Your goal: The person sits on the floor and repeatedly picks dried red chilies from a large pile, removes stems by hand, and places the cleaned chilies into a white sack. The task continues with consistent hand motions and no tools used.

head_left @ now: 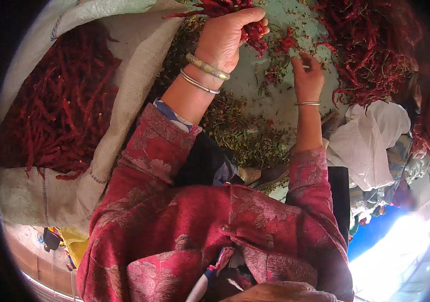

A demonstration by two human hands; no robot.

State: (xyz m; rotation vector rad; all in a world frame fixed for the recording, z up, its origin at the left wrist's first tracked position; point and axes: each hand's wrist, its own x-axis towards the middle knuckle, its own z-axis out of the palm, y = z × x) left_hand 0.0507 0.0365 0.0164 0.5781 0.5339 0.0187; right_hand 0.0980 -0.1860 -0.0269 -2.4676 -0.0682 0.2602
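My left hand is wrapped round a bunch of dried red chillies, whose ends stick out on both sides of the fist. To its right and a little lower, my right hand is closed, with the fingers curled in. Its fingertips are at a small clump of red chilli pieces and stems on the pale green surface. Whether the fingers grip any of that clump is hidden.
A large open whitish sack full of dried red chillies stands on the left. A heap of stemmed chillies lies at the far right, with a white cloth bag below it. Broken stems litter the surface before my legs.
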